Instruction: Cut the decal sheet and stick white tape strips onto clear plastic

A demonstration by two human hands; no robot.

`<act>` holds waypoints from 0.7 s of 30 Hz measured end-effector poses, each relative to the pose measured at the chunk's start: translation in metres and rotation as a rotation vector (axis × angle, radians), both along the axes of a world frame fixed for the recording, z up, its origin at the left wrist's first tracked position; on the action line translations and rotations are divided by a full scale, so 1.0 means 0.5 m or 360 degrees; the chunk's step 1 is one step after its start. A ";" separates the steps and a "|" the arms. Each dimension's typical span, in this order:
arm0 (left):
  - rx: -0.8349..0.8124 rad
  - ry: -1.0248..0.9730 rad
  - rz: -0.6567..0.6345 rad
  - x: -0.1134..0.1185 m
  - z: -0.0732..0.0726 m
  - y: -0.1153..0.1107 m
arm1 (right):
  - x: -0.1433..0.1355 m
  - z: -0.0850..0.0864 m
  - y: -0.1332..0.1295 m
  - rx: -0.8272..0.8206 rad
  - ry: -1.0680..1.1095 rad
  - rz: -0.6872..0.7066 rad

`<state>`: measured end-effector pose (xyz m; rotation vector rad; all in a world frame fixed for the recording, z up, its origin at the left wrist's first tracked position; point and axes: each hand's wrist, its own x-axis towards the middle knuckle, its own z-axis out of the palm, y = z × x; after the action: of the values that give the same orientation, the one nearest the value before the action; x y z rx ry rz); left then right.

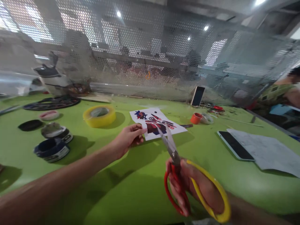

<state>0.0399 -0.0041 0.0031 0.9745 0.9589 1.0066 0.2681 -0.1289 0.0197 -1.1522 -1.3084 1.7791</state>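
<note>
My left hand [130, 137] pinches the near left corner of a white paper sheet [150, 136] between thumb and fingers. Dark blue, red and maroon painted shapes cover the sheet, which lies over the green table. In my right hand [185, 178] is a pair of scissors [172, 150] with one red and one yellow handle loop, my fingers through the loops. Their blades are spread a little and point away from me, with the tips in front of the paper's near part. Whether the blades touch the paper I cannot tell.
A yellow tape roll [99, 116] and open paint jars [52, 150] stand left on the green table [131, 190]. At right lie a phone [234, 145] and another sheet [276, 151]. Another phone [198, 96] leans near the perforated screen [140, 62]. A person [276, 93] sits far right.
</note>
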 end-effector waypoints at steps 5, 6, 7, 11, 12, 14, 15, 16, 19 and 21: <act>0.0023 -0.0212 0.0014 0.035 0.006 0.002 | 0.005 -0.062 -0.056 -0.0330 -0.0035 -0.0141; 0.0019 -0.0241 0.0014 0.039 0.005 0.000 | 0.004 -0.073 -0.063 -0.0335 -0.0075 -0.0201; 0.0011 -0.0260 0.0010 0.041 0.003 -0.003 | 0.002 -0.081 -0.068 -0.0340 -0.0106 -0.0250; -0.0034 -0.0280 -0.0028 0.036 0.003 -0.017 | -0.014 -0.089 -0.079 -0.0373 -0.0105 -0.0398; -0.0037 -0.0285 -0.0033 0.033 0.005 -0.021 | -0.019 -0.087 -0.080 -0.0392 -0.0104 -0.0411; -0.0034 -0.0306 -0.0032 0.027 0.009 -0.028 | -0.031 -0.082 -0.080 -0.0401 -0.0103 -0.0401; -0.0031 -0.0322 -0.0032 0.024 0.012 -0.030 | -0.037 -0.081 -0.078 -0.0369 -0.0100 -0.0389; -0.0028 -0.0340 -0.0034 0.022 0.014 -0.033 | -0.043 -0.081 -0.076 -0.0318 -0.0092 -0.0386; -0.0021 -0.0387 -0.0061 0.017 0.020 -0.037 | -0.054 -0.081 -0.069 -0.0213 -0.0069 -0.0370; -0.0016 -0.0398 -0.0080 0.013 0.023 -0.038 | -0.053 -0.081 -0.076 -0.0220 -0.0091 -0.0353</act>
<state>0.0464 -0.0232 0.0147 0.8375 0.7279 1.0520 0.2416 -0.1671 -0.0209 -1.3767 -1.0563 1.7046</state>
